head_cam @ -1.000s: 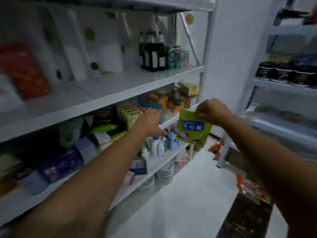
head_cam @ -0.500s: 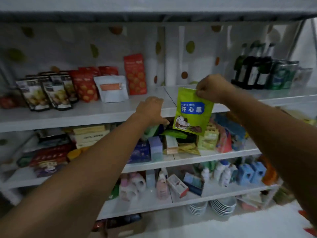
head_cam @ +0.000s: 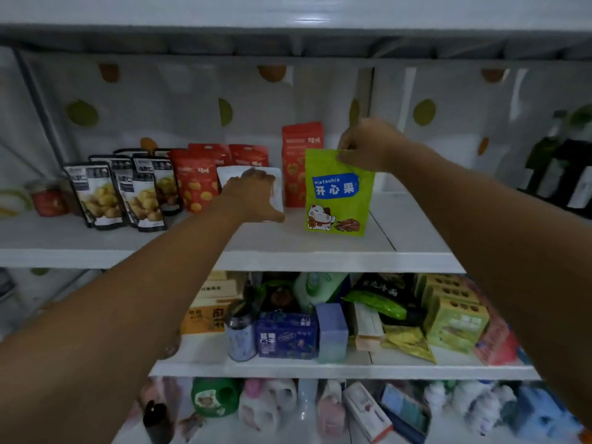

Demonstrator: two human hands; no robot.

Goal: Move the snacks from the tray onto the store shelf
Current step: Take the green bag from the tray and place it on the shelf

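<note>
Pistachio pouch (head_cam: 336,200) reached shelf (head_cam: 320,248), white pouch (head_cam: 231,173) half-hidden

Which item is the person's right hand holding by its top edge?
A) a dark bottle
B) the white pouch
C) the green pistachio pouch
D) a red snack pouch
C: the right hand pinches the top edge of the green pistachio pouch, which hangs upright over the white shelf, just right of the red snack pouches.

glossy plastic green pouch (head_cam: 338,193), smooth white painted shelf (head_cam: 320,248)
</note>
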